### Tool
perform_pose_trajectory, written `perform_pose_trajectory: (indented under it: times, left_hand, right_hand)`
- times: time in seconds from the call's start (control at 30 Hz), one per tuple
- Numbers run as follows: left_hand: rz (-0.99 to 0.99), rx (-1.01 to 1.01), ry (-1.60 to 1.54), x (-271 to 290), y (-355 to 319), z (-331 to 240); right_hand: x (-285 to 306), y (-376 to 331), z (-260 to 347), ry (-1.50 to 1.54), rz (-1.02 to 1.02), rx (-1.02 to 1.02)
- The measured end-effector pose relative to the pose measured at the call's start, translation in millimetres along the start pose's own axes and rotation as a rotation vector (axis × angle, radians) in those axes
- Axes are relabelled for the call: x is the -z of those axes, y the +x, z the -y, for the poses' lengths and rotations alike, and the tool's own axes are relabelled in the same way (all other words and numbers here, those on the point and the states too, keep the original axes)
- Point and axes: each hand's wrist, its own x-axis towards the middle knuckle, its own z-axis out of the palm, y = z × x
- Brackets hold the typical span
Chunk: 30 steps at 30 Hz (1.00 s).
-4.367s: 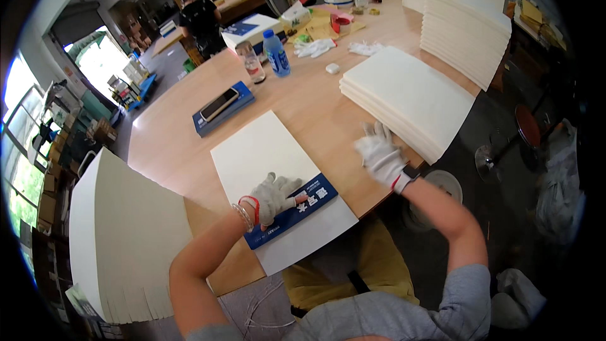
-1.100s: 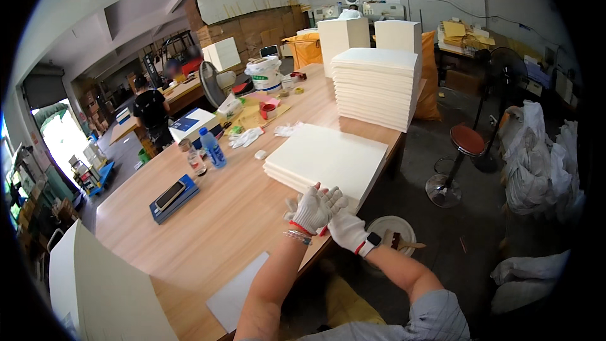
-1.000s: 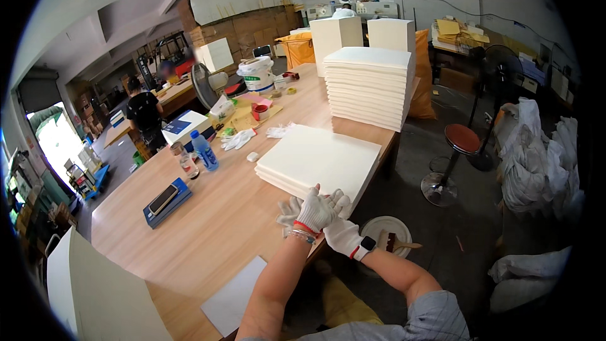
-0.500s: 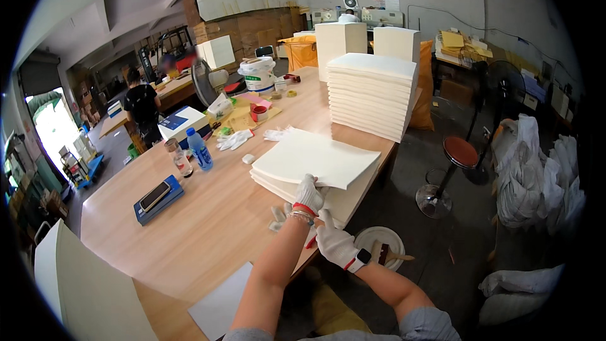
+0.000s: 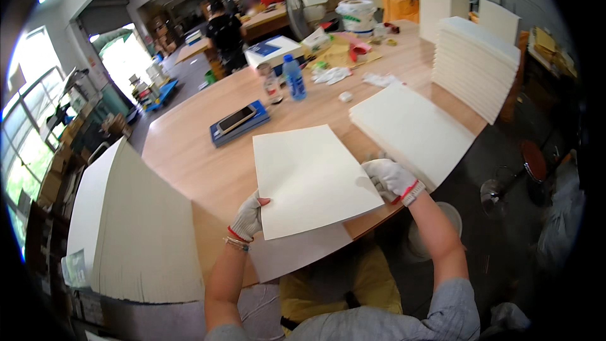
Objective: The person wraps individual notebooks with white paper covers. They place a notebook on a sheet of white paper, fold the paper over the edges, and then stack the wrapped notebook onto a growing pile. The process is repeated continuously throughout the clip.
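Pinching a white sheet (image 5: 315, 183) in left grip (image 5: 247, 218), hold of right grip (image 5: 391, 178) unclear, printed blue bottle (image 5: 295, 80) beyond.

We are holding our left forearm (image 5: 225, 271) pointing away from our body and our right forearm (image 5: 437, 235) slanting inward. Our gloved left hand (image 5: 247, 218) is pinching close to the near edge of the table (image 5: 183, 145), its bare thumb tip (image 5: 264, 201) lying uppermost and pointing right, the other digits mostly hiding below. Our gloved right hand (image 5: 394, 179) is sitting farther forward, back upward, fingers (image 5: 375, 167) curling inward; their tips are showing too poorly to reveal any grip.
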Motion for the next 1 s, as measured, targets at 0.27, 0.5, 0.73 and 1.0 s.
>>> perform_pose_trajectory:
  times: [0.27, 0.5, 0.73, 1.0]
  left_hand:
    - [-0.432, -0.069, 0.46, 106, -49, -4]
    - [-0.558, -0.093, 0.757, 110, -55, -2]
    - [-0.781, -0.396, 1.625, 69, -133, 69]
    - [-0.721, -0.457, 1.382, 58, -147, 99]
  right_hand:
    - [-86, 86, -59, -0.346, 0.148, 0.314]
    - [-97, 78, -52, -0.401, 0.108, 0.349]
    - [-100, 66, -46, -0.493, 0.031, 0.257]
    - [-97, 70, -45, -0.632, 0.131, 0.382]
